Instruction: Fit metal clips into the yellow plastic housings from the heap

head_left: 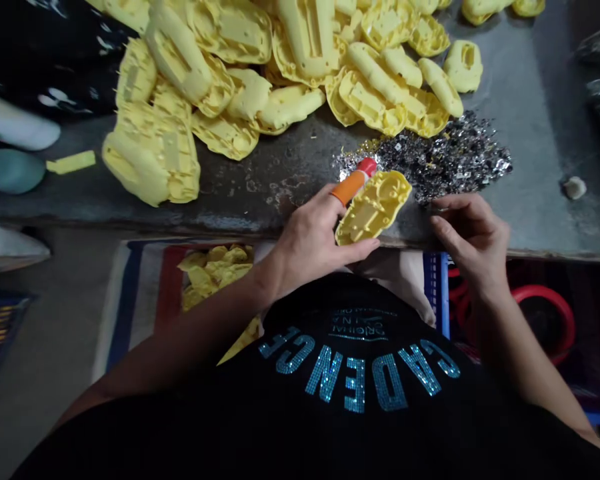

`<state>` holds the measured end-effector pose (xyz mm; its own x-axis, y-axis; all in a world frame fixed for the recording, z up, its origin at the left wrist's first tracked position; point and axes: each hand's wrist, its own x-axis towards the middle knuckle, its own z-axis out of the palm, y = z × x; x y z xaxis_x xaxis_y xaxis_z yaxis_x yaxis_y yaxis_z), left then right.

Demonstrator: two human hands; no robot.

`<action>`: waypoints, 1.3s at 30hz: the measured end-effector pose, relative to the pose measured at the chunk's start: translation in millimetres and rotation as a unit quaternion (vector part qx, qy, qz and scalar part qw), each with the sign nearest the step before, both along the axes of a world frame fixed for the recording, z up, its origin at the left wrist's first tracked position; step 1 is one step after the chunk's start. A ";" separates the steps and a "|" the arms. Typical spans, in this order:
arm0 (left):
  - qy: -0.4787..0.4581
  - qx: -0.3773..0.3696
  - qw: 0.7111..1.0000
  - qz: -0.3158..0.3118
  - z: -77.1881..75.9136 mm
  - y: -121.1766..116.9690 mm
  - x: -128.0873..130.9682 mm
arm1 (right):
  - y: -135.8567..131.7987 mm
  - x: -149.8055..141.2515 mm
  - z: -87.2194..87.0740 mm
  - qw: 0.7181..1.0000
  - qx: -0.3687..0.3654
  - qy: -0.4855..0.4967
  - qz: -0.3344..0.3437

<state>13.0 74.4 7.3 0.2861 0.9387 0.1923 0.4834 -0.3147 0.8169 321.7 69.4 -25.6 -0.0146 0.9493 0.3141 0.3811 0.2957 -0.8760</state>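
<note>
A heap of yellow molded plastic shells (pixel 230 33) covers the far part of the tabletop (pixel 240 193). My left hand (pixel 310 233) grips one yellow shell (pixel 375 207) just over the tabletop's near edge, with an orange-and-red finger cot (pixel 349 188) on my index finger against it. Right of that, a pile of small metal pieces (pixel 445 157) touches the heap. My right hand (pixel 473 243) is empty and loosely curled, just beside the pile.
</note>
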 end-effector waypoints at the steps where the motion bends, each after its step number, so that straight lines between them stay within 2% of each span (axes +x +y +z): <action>1: 0.065 0.053 0.996 -0.002 -1.5 3.5 2.1 | -0.2 1.7 -3.4 1.000 0.010 -0.013 -0.007; 3: 0.118 0.110 0.987 -0.014 -4.1 8.1 4.9 | -1.3 3.5 -7.6 1.000 0.017 -0.014 -0.015; 5: 0.093 0.114 0.989 -0.015 -5.2 10.2 3.7 | -2.6 4.5 -8.5 1.000 0.014 -0.001 -0.018; 7: 0.017 0.078 0.997 0.006 -3.9 10.7 -2.0 | -3.5 4.3 -5.9 1.000 0.014 0.002 -0.018; 9: -0.107 0.023 0.993 0.031 -0.3 9.8 -10.4 | -2.9 2.0 0.2 0.999 0.028 -0.025 -0.010; 12: -0.318 -0.045 0.945 0.067 7.5 3.4 -22.1 | 3.1 -7.0 11.9 0.989 0.064 -0.130 0.032; 15: -0.412 -0.137 0.893 0.118 12.3 -11.6 -29.5 | 16.5 -21.1 19.3 0.954 0.088 -0.277 0.070; 17: -0.437 -0.204 0.865 0.137 11.0 -25.0 -32.8 | 27.5 -30.8 20.4 0.926 0.102 -0.357 0.073; 19: -0.466 -0.239 0.841 0.137 6.7 -37.7 -34.9 | 37.5 -39.1 19.9 0.905 0.107 -0.405 0.074; 23: -0.500 -0.291 0.807 0.121 -0.8 -52.4 -36.0 | 48.6 -47.9 19.3 0.882 0.092 -0.452 0.097; 26: -0.522 -0.311 0.789 0.090 -2.2 -54.2 -34.8 | 45.9 -45.7 20.1 0.870 0.095 -0.471 0.114; 32: -0.555 -0.354 0.751 0.061 -7.0 -54.9 -30.8 | 13.5 -25.3 26.4 0.867 0.119 -0.465 0.135; 36: -0.544 -0.396 0.739 0.030 -8.3 -54.3 -26.5 | -8.4 -13.3 31.4 0.874 0.106 -0.455 0.137; 39: -0.549 -0.404 0.732 0.018 -8.3 -53.9 -21.6 | -14.4 -7.5 32.3 0.879 0.092 -0.448 0.136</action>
<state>-8.6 20.5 -1.0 0.3479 0.8760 -0.3340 -0.6073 0.4820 0.6316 314.2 55.0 6.7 -0.5528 0.8068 0.2086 0.7867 0.5878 -0.1887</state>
